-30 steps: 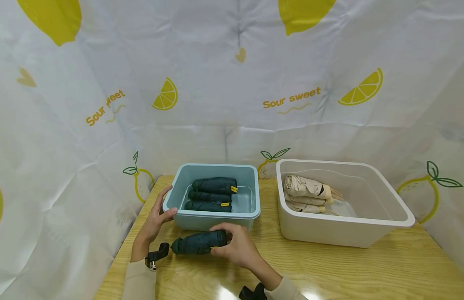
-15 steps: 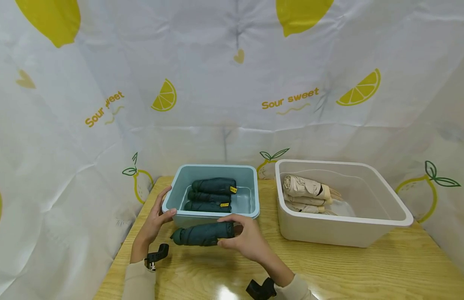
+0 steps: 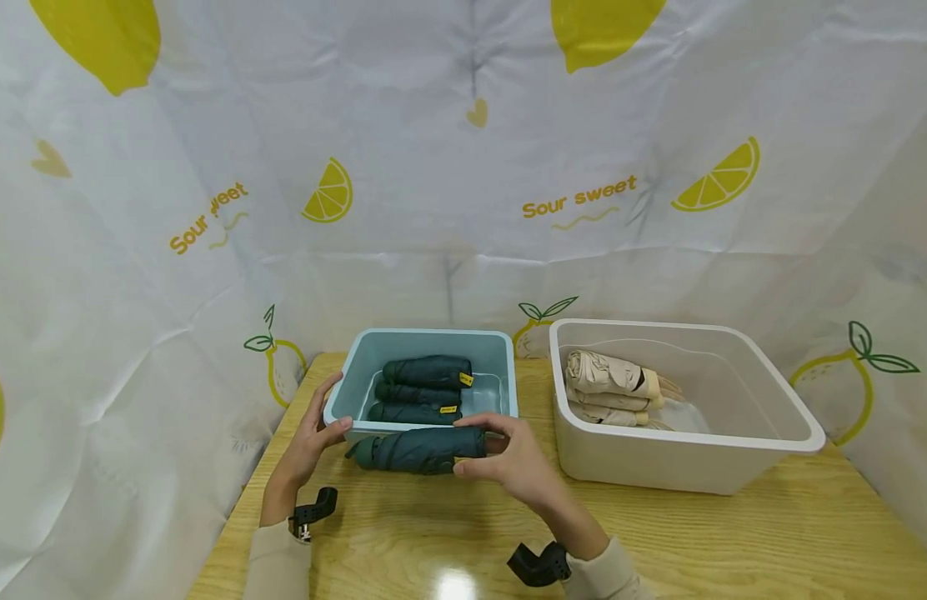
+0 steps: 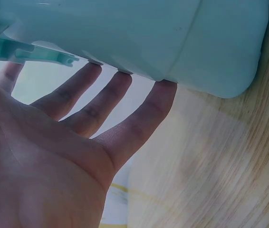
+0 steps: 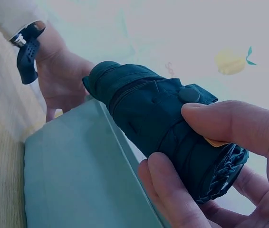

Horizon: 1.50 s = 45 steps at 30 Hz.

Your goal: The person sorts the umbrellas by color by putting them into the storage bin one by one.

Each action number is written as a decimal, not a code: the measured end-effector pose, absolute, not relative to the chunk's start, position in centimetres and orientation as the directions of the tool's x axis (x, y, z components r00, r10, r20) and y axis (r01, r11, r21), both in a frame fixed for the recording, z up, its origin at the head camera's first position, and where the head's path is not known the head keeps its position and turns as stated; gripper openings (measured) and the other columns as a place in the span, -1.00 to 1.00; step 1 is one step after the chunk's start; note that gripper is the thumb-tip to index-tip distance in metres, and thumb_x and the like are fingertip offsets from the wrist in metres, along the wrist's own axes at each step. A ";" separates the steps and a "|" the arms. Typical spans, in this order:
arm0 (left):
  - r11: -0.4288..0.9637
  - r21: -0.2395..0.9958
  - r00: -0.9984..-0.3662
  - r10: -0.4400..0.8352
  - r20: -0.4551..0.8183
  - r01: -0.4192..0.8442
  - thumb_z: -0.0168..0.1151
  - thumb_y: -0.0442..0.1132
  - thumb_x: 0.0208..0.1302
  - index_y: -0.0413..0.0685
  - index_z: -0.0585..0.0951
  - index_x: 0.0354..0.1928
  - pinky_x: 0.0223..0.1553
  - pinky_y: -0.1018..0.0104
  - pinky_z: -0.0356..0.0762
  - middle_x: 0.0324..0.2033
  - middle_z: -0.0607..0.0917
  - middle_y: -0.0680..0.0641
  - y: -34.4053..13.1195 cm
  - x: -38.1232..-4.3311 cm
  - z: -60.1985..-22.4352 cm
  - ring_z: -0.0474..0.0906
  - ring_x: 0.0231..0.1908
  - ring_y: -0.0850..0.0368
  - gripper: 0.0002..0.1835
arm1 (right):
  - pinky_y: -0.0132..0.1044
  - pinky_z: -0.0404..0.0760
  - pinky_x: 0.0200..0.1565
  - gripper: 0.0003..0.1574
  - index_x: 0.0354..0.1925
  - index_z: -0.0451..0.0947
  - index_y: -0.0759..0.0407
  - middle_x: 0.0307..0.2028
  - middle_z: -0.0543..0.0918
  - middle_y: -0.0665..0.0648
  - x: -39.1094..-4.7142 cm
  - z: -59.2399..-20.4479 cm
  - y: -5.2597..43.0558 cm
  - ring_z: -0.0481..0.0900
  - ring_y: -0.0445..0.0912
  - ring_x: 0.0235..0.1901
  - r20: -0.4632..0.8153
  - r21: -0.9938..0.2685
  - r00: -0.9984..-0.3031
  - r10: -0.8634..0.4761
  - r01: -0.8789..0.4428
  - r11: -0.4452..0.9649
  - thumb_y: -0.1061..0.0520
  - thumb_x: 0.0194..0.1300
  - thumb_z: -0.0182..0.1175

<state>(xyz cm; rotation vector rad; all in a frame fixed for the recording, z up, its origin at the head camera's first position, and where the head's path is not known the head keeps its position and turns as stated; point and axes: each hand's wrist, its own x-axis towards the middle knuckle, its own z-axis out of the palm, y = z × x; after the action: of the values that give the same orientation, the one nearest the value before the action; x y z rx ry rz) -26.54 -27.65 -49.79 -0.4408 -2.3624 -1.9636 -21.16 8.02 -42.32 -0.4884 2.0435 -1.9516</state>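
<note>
In the head view my right hand (image 3: 512, 462) holds a folded dark green umbrella (image 3: 422, 451) by its right end, in front of the light blue bin (image 3: 516, 379). The right wrist view shows the thumb on one side of the umbrella (image 5: 148, 114) and fingers on the other, near its open cloth end. My left hand (image 3: 308, 442) touches the bin's left front corner, its thumb at the rim. Seen from the left wrist, fairly straight fingers rest their tips against the bin's outer wall (image 4: 125, 33). Inside the bin lie 3 dark green umbrellas (image 3: 429, 371), side by side.
To the right stands a larger white bin (image 3: 658, 462) with several rolled beige umbrellas (image 3: 609, 375) at its left side. Both bins are on a wooden table (image 3: 403, 542). A lemon-printed white curtain (image 3: 403, 275) hangs behind and at the sides.
My right hand has raised the umbrella from the table in front of the blue bin, up and slightly right, to near rim height in the head view. My left hand has stayed at the bin.
</note>
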 end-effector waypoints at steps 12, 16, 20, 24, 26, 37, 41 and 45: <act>0.140 0.962 -0.960 0.191 0.207 0.235 0.08 -0.27 0.45 0.20 -0.06 0.64 0.02 -0.06 0.56 0.46 0.20 -0.39 -27.6 -26.6 -49.9 0.30 0.27 -0.45 -0.16 | -0.23 0.71 -0.18 -0.29 0.25 0.54 0.32 0.10 0.59 0.26 -21.6 -41.9 8.8 0.75 -0.10 -0.19 0.060 -0.998 -0.904 -0.423 -0.044 -0.047 0.30 0.12 0.49; 0.136 0.962 -0.957 0.201 0.207 0.237 0.06 -0.28 0.47 0.22 -0.07 0.65 0.03 -0.02 0.57 0.48 0.19 -0.38 -27.7 -26.7 -49.9 0.30 0.28 -0.45 -0.17 | -0.29 0.69 -0.20 -0.27 0.26 0.53 0.32 0.10 0.57 0.26 -21.8 -42.0 8.8 0.74 -0.13 -0.22 0.075 -0.997 -0.914 -0.400 -0.062 -0.044 0.28 0.12 0.50; 0.141 0.960 -0.955 0.212 0.208 0.240 0.06 -0.29 0.48 0.23 -0.08 0.65 0.02 0.07 0.58 0.49 0.18 -0.37 -27.8 -26.6 -49.9 0.32 0.29 -0.37 -0.17 | -0.25 0.72 -0.13 -0.27 0.26 0.53 0.33 0.09 0.56 0.24 -22.2 -41.9 8.7 0.76 -0.09 -0.15 0.066 -0.997 -0.921 -0.385 -0.043 -0.068 0.31 0.11 0.49; 0.144 0.959 -0.953 0.218 0.211 0.245 0.05 -0.29 0.49 0.20 -0.09 0.65 0.01 0.17 0.59 0.50 0.18 -0.34 -27.9 -26.5 -49.8 0.44 0.26 -0.05 -0.17 | -0.25 0.71 -0.14 -0.28 0.25 0.55 0.28 0.10 0.55 0.23 -23.0 -41.5 8.5 0.73 -0.05 -0.17 0.074 -0.997 -0.928 -0.365 -0.059 -0.053 0.31 0.10 0.49; 0.143 0.958 -0.952 0.221 0.212 0.247 0.05 -0.29 0.49 0.17 -0.10 0.65 0.02 0.17 0.60 0.51 0.17 -0.34 -28.0 -26.5 -49.8 0.49 0.22 0.14 -0.17 | -0.24 0.70 -0.15 -0.28 0.25 0.56 0.27 0.10 0.56 0.24 -23.4 -41.1 8.5 0.71 -0.05 -0.18 0.075 -0.997 -0.931 -0.357 -0.063 -0.045 0.30 0.10 0.49; 0.166 0.959 -0.961 0.194 0.197 0.230 0.07 -0.22 0.47 0.31 -0.05 0.64 0.09 -0.09 0.56 0.54 0.15 -0.27 -27.9 -26.7 -50.0 0.37 0.30 -0.15 -0.17 | -0.02 0.70 0.03 -0.32 0.27 0.58 0.09 0.32 0.44 0.29 -26.5 -40.3 7.4 0.63 0.08 0.04 -0.010 -1.000 -0.953 -0.301 0.004 0.022 0.22 0.17 0.48; 0.161 0.959 -0.960 0.194 0.202 0.234 0.08 -0.21 0.46 0.29 -0.05 0.64 0.09 -0.12 0.55 0.53 0.15 -0.29 -27.8 -26.6 -49.9 0.31 0.34 -0.29 -0.17 | -0.04 0.71 0.03 -0.32 0.30 0.54 0.14 0.23 0.50 0.31 -27.5 -40.4 6.7 0.74 -0.02 -0.17 -0.024 -0.999 -0.955 -0.297 0.035 -0.032 0.28 0.21 0.44; 0.154 0.959 -0.959 0.193 0.205 0.236 0.07 -0.22 0.46 0.28 -0.05 0.64 0.08 -0.12 0.55 0.54 0.13 -0.30 -27.8 -26.6 -49.9 0.26 0.36 -0.40 -0.17 | -0.01 0.69 0.07 -0.33 0.30 0.53 0.17 0.10 0.56 0.30 -28.3 -40.4 6.1 0.77 0.06 -0.15 -0.037 -0.995 -0.957 -0.288 0.061 -0.076 0.33 0.23 0.41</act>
<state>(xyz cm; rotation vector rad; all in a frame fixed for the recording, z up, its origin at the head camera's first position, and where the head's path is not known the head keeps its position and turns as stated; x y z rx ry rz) -26.61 -27.78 -49.91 -0.4396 -2.3609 -1.9728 -28.33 6.12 -40.44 -0.2479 1.9555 -2.1287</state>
